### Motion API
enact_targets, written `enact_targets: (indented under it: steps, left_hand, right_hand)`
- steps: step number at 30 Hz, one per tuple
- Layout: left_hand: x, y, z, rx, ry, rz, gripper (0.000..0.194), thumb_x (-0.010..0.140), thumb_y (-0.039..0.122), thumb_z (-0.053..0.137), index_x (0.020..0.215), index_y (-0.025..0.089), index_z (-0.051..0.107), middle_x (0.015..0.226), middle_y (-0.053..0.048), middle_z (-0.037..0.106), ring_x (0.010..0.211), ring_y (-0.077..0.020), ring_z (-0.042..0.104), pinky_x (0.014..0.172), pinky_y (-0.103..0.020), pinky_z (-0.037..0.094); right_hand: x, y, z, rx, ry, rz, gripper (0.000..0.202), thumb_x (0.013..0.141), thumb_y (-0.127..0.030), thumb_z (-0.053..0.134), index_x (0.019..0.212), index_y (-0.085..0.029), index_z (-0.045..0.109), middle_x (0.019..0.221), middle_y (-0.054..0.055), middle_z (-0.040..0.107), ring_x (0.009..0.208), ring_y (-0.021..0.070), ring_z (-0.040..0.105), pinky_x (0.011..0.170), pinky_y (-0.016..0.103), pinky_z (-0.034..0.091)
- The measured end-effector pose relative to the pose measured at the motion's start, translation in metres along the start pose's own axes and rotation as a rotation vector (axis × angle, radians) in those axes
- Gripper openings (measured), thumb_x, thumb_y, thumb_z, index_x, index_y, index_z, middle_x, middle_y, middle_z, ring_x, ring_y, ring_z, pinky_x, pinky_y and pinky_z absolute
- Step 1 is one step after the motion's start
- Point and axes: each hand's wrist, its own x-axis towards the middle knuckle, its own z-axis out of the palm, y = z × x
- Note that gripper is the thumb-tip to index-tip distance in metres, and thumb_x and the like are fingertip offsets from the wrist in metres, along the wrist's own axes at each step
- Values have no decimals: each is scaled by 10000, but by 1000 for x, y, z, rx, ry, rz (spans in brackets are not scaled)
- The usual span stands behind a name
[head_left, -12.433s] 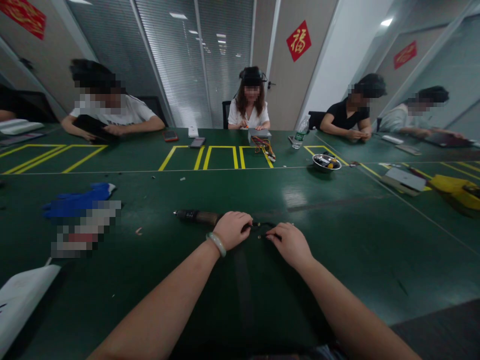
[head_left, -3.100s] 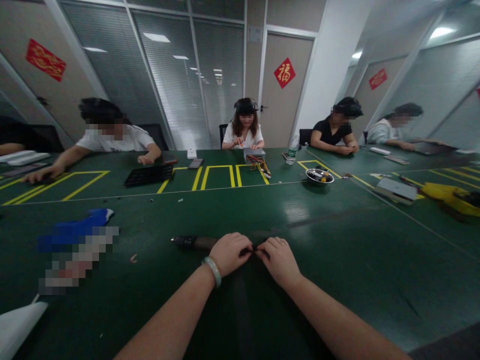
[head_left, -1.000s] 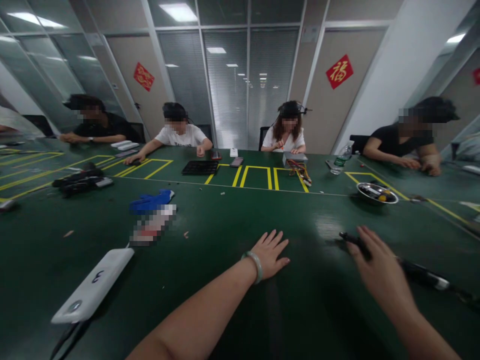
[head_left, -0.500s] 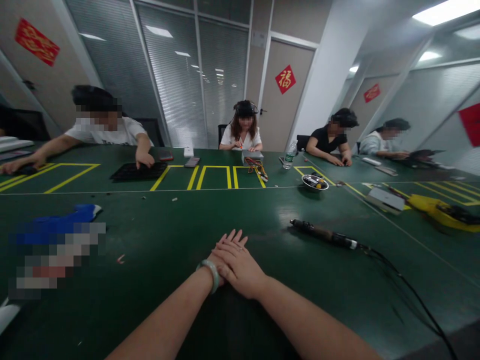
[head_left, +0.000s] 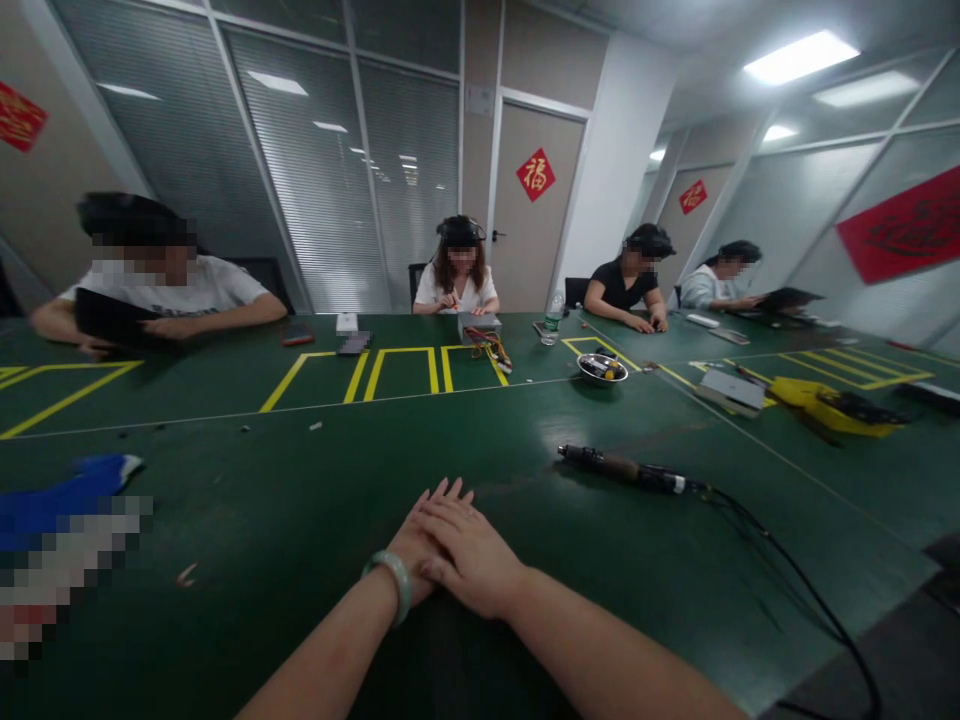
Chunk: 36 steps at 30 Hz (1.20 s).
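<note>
My left hand lies palm down on the green table, its fingers stretched forward, a pale green bangle round the wrist. Over it rests my right hand, its fingers laid flat across the back of the left one. Neither hand holds an object. To the right of them lies a black and brown electric screwdriver, with its black cable running to the table's right edge.
At the left are a blue item and a blurred-out object. Across the table sit several people. Further back stand a metal bowl, a grey box with wires, a bottle, a white box and a yellow item.
The view has turned to the right, so the table's things appear shifted left. The person at the far left has lifted a black flat object off the table. My hands stay stacked.
</note>
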Motion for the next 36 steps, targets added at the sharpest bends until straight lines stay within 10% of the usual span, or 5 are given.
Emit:
enact_targets:
  steps: [5,11,18,23,36]
  left_hand:
    - [-1,-2,-9,-104,81,-20,555,972,470,263,1489,292,169,1564,-3,110,1435,-246,98,1152,-469,138]
    - [-3,1,-17,-154,58,-38,560,974,530,213,1487,316,150,1564,4,106,1433,-251,106,1143,-498,159]
    - [-3,1,-15,-165,51,-46,564,970,542,206,1485,319,153,1564,2,108,1431,-258,112,1137,-522,163]
    - [-3,-1,-14,-166,34,-52,561,969,549,196,1485,335,142,1564,10,89,1432,-252,107,1135,-526,167]
    - [-3,3,-12,-146,84,-54,574,975,511,227,1494,314,78,1568,0,57,1434,-259,82,1141,-508,159]
  right_hand:
    - [-36,64,-37,-169,222,251,575,904,-395,483,1435,-232,335,1488,54,345,1375,203,281,1134,414,249]
    - [-165,160,-114,-589,531,558,571,869,-251,395,1432,-184,332,1497,88,312,1374,241,280,1126,449,255]
    - [-290,240,-156,-759,370,887,688,788,-417,463,1425,-183,349,1456,117,385,1360,314,304,1082,505,278]
    - [-288,258,-168,-594,231,867,727,789,-627,462,1437,-334,312,1452,58,405,1344,314,335,1051,558,261]
    - [-229,241,-153,-303,439,773,557,711,-550,593,1143,-199,601,1167,96,602,1069,275,566,927,390,424]
